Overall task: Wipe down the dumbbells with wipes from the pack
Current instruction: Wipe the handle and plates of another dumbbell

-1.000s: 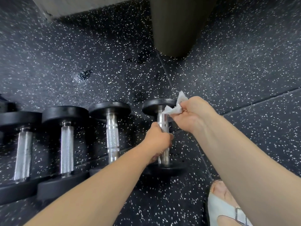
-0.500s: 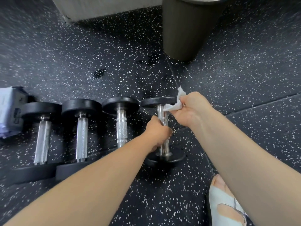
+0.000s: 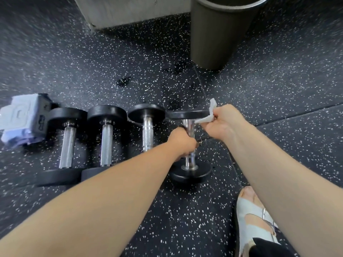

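Where the hands meet: one dumbbell (image 3: 189,172) stood on end, bottom plate on the floor (image 3: 130,62), top plate up by the right fingers.
Left hand (image 3: 182,142): fingers wrapped tight round the chrome handle (image 3: 189,127) at mid-shaft, below and left of the right fingers.
Right hand (image 3: 222,123): fingers curled, pinching a white wipe (image 3: 208,113); knuckles level with the top plate.
Wipe: crumpled, one corner poking up past the fingers, the rest lying at the right end of the top plate's rim. Actual contact too fine to call.
Row (image 3: 106,143): three more dumbbells lying flat, side by side, left of the left fingers. Nearest one sits just beside the upended one; its lower end is hidden by the left forearm.
Pack (image 3: 20,121): pale blue-grey, on the floor at the row's far left end, well apart from both hands.
Bin (image 3: 219,34): dark, round, standing beyond the right fingers.
Sandal (image 3: 248,216): pale, strapped, on the floor beneath the right forearm.
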Tool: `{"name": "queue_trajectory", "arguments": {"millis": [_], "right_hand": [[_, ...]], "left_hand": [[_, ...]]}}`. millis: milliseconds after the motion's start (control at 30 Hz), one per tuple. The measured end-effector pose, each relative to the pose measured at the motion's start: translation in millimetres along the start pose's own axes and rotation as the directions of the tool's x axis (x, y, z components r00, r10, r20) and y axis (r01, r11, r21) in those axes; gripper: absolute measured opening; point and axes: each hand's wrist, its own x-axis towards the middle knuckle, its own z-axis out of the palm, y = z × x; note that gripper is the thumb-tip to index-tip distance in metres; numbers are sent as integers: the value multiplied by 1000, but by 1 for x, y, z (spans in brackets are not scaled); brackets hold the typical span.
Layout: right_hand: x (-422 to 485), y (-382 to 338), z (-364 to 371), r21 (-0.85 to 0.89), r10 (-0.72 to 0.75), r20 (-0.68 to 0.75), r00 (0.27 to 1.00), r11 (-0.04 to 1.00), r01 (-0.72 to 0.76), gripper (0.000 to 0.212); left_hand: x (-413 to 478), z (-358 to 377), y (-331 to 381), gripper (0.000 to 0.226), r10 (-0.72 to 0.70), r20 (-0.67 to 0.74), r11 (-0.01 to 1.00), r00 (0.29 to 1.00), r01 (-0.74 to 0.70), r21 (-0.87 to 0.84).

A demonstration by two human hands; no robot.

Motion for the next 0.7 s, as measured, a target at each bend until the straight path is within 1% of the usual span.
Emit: {"name": "queue_trajectory", "arguments": {"millis": [133, 233, 367, 467, 533, 600, 700], "right_hand": [[-2, 1, 2, -15, -8, 7, 1000, 1000, 8, 35], [-12, 5, 3, 16, -4, 65, 998, 1000, 3, 37], [-25, 11, 5, -10, -6, 119, 993, 1000, 7, 43], [-22, 10, 8, -21, 14, 91, 996, 1000, -12, 37], [-11, 7, 8, 8, 28, 58, 998, 1000, -29, 32], [5, 4, 6, 7, 39, 46, 998, 999, -39, 34], [16, 4, 2, -73, 39, 68, 997, 997, -34, 39]], "left_hand": [[-2, 1, -3, 22, -4, -33, 1000, 999, 4, -3], [-2, 0, -5, 22, -4, -40, 1000, 999, 3, -17], [-1, -3, -6, 17, -20, -52, 1000, 998, 21, 7], [-2, -4, -7, 17, -29, -25, 1000, 999, 29, 1], [-2, -5, -8, 18, -31, -22, 1000, 999, 31, -3], [-2, -5, -8, 19, -25, -24, 1000, 999, 25, 1], [-4, -6, -8, 23, -15, -38, 1000, 999, 16, 25]]}}
